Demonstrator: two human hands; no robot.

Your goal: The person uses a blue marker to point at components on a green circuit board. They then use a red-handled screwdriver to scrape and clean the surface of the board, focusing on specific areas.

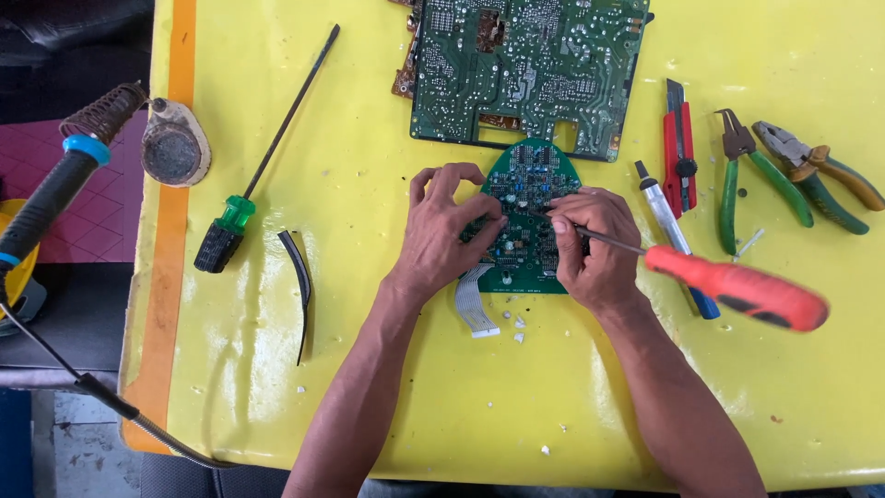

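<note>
Yellow table [369, 406] carrying two green circuit boards [527, 69] – a green-handled screwdriver [263, 161], black curved strip [300, 286], red knife [679, 148], pen-like tool [656, 207], two pliers [784, 171] – and white scraps [516, 330].
</note>
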